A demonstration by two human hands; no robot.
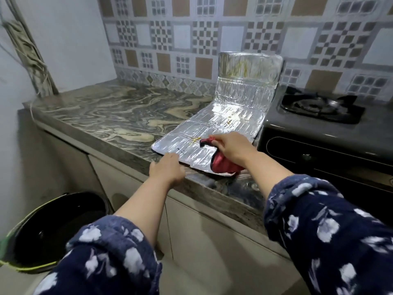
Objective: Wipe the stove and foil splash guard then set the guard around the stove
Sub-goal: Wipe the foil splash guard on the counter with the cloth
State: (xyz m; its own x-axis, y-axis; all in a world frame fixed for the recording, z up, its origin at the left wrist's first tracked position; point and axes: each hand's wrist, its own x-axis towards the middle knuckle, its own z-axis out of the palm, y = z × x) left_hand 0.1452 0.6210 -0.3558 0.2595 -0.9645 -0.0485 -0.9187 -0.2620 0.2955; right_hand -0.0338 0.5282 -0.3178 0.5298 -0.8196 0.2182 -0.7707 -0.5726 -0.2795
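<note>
1. The foil splash guard (223, 133) lies unfolded on the marble-patterned countertop (102, 122), just left of the stove (323, 133). Its near panels rest flat and its far panel stands up, leaning against the tiled wall (234, 35).
2. The right hand (231, 149) is closed around a bunched red cloth (223, 165) and presses it onto the guard's nearest flat panel, close to that panel's right edge. The cloth spills out below the palm toward the front corner of the foil.
3. The left hand (167, 168) rests palm down at the guard's front-left corner, fingers loosely curled and touching the foil's edge, pinning it against the counter lip; it grips nothing else.
4. The guard is shiny embossed aluminium with rounded corners and fold creases between the panels. Yellowish-brown grease marks show just left of the cloth, on the middle panel, and as streaks on the upright panel.
5. The stove is a dark, glossy tabletop gas unit with a black burner grate (319, 105) on top; its left side sits right against the foil.
6. The counter has a swirling grey and beige surface above plain pale cabinet doors (131, 184).
7. Both sleeves (331, 228) are navy fabric with a white floral print.
8. A black bucket (55, 228) with a green-yellow rim stands on the floor at lower left.
</note>
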